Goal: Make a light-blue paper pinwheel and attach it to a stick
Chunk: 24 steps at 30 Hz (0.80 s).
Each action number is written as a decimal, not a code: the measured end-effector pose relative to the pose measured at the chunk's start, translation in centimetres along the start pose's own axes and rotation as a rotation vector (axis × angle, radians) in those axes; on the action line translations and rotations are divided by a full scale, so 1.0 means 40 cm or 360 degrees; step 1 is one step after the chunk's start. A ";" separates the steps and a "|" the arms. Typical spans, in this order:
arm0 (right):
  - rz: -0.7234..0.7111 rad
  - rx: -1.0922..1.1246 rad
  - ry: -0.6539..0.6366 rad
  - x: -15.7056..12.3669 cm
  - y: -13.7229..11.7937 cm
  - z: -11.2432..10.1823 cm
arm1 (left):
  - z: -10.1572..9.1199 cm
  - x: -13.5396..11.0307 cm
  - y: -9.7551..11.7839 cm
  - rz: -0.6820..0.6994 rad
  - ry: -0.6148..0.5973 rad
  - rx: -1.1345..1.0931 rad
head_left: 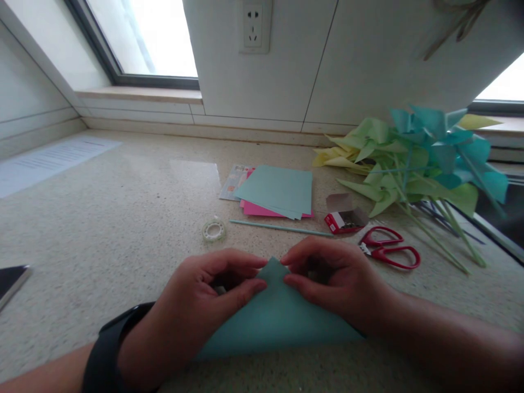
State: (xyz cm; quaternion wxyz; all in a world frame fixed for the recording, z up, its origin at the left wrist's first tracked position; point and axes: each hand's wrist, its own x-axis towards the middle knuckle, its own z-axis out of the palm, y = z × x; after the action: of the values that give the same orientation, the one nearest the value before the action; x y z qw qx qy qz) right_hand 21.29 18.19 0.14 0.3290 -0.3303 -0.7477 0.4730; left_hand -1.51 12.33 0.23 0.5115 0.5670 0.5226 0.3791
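Observation:
A teal sheet of paper (278, 316), folded into a triangle, lies on the speckled counter (123, 218) close to me. Its point faces away from me. My left hand (204, 300) pinches the paper's left edge near the tip, thumb and fingers pressed together. My right hand (327, 278) pinches the right edge near the same tip. A black band sits on my left wrist.
Behind the hands lie a roll of clear tape (213, 230), a thin teal stick (282, 227), a stack of teal and pink sheets (276, 192), a small red box (344, 219) and red scissors (388, 248). Paper pinwheels (426, 158) are heaped at right. A dark phone (10, 279) is at left.

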 end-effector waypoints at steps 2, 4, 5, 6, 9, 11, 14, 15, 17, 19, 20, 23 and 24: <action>0.0000 -0.0006 -0.0001 -0.002 0.002 0.000 | 0.000 0.001 0.001 0.0008 0.0004 0.0021; -0.0018 -0.0011 -0.0012 -0.004 0.004 -0.001 | 0.000 0.002 0.002 0.0016 -0.0001 0.0039; -0.0030 -0.0017 -0.0020 -0.005 0.005 -0.002 | 0.000 0.002 0.003 0.0021 0.0000 0.0042; -0.0041 -0.0026 -0.0027 -0.006 0.006 -0.002 | 0.000 0.003 0.003 0.0033 0.0005 0.0039; -0.0077 -0.0047 -0.0031 -0.009 0.008 -0.003 | 0.000 0.002 0.003 0.0083 0.0009 0.0035; -0.0103 -0.0072 -0.0024 -0.009 0.008 -0.003 | 0.000 0.000 0.002 0.0101 -0.0002 0.0034; -0.0158 -0.0100 -0.0003 -0.007 0.006 -0.002 | 0.002 -0.002 0.001 0.0129 0.0006 0.0033; -0.0180 -0.0101 0.0004 -0.006 0.005 -0.001 | 0.003 -0.002 0.002 0.0145 0.0013 0.0030; -0.0222 -0.0100 0.0016 -0.005 0.004 0.001 | 0.004 -0.002 0.002 0.0177 0.0031 0.0026; -0.0245 -0.0111 0.0028 -0.004 0.004 0.002 | 0.005 -0.002 0.003 0.0197 0.0041 0.0026; -0.0253 -0.0121 0.0033 -0.005 0.004 0.002 | 0.005 -0.002 0.004 0.0208 0.0044 0.0031; -0.0267 -0.0156 0.0032 -0.005 0.002 0.000 | 0.003 -0.004 0.004 0.0234 0.0047 0.0053; -0.0267 -0.0161 0.0032 -0.005 0.001 0.000 | 0.003 -0.005 0.004 0.0241 0.0050 0.0056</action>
State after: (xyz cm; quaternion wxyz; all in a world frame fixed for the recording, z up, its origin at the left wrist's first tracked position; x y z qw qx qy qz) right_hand 21.42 18.04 0.08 0.3578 -0.2873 -0.7924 0.4020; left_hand -1.40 12.12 0.38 0.4630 0.6079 0.4929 0.4161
